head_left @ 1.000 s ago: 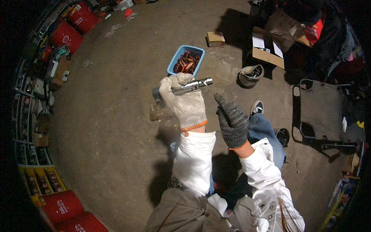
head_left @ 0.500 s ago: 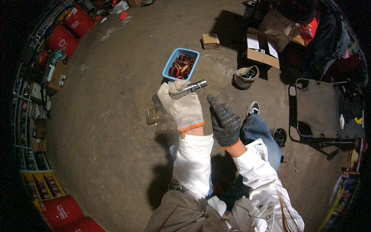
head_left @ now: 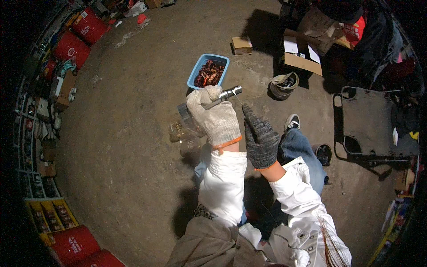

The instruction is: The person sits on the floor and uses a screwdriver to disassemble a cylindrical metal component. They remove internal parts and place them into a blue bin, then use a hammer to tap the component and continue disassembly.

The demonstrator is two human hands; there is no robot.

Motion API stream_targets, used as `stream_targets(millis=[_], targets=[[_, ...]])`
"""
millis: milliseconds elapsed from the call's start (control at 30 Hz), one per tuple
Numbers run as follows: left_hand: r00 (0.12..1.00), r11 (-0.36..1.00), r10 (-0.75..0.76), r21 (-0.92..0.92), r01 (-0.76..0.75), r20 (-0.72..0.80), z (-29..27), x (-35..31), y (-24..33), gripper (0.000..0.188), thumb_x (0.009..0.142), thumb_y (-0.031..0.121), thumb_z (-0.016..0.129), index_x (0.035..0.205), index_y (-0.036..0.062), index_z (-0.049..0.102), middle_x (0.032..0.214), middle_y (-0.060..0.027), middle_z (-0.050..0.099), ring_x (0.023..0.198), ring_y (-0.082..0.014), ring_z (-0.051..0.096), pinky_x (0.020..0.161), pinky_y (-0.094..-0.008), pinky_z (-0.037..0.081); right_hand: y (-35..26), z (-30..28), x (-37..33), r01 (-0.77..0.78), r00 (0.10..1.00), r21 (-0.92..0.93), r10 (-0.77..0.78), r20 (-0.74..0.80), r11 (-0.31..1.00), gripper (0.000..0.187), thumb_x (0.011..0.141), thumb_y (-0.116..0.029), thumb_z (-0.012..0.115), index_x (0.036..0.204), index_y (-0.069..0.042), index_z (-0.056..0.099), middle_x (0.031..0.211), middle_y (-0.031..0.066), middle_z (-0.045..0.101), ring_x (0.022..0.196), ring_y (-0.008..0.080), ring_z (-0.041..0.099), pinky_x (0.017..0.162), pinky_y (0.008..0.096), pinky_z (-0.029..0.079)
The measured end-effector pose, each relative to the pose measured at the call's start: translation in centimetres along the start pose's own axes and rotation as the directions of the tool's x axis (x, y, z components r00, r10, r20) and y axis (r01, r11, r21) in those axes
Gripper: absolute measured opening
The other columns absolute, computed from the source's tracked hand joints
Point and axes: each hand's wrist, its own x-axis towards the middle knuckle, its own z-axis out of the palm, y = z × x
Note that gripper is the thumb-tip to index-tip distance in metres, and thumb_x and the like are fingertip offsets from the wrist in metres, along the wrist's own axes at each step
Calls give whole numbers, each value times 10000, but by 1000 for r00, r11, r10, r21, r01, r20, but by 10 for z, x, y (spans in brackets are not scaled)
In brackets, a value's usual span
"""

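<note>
My left hand (head_left: 217, 118), in an off-white knitted glove with an orange cuff, is wrapped round a shiny cylindrical metal part (head_left: 230, 93). The part's stepped end juts out to the right. My right hand (head_left: 261, 144), in a dark grey glove, has its fingers together and pinches a thin, light, wire-like piece (head_left: 237, 99), whose upper end meets the metal part near its tip. Just beyond my left hand stands a blue plastic basin (head_left: 192, 73) of reddish-brown metal pieces (head_left: 210, 72). A clear plastic bag (head_left: 189, 141) with small brass-coloured bits lies below that hand.
A small cardboard box (head_left: 242, 46) sits beyond the basin. To the right are a bucket (head_left: 283, 91), an open cardboard box (head_left: 303, 66) and a folding seat (head_left: 367, 122). Red drums (head_left: 73, 49) and loaded shelves line the left. My shoe (head_left: 292, 122) is below the bucket.
Both hands and the metal part have shifted slightly right. The part's tip has risen a little, and the wire-like piece now shows across its end.
</note>
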Motion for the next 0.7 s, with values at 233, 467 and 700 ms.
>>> stream_targets(millis=[233, 467, 700], targets=[[985, 946, 149, 278, -167, 85, -12, 2, -8, 209, 880, 164, 532, 719, 99, 416, 693, -14, 450, 696, -166, 490, 711, -303, 460, 1, 2, 4, -90, 994, 12, 90, 55, 996, 361, 877, -34, 584, 1234, -74, 615, 879, 134, 663, 684, 220, 603, 655, 321, 493], [942, 858, 215, 410, -309, 258, -17, 9, -4, 180, 881, 145, 509, 725, 108, 427, 686, 4, 414, 689, -142, 474, 707, -287, 450, 2, -22, 19, -593, 787, 329, 444, 428, 735, 321, 934, -120, 558, 1247, -62, 606, 720, 22, 564, 647, 82, 498, 601, 255, 440], [956, 978, 70, 168, -122, 284, -20, 9, 2, 214, 869, 88, 499, 682, 110, 396, 641, 13, 381, 590, -106, 372, 555, -267, 353, 12, -28, 24, -508, 797, 234, 350, 493, 829, 320, 944, -161, 553, 1245, -72, 610, 691, 25, 568, 629, 89, 515, 583, 249, 444]])
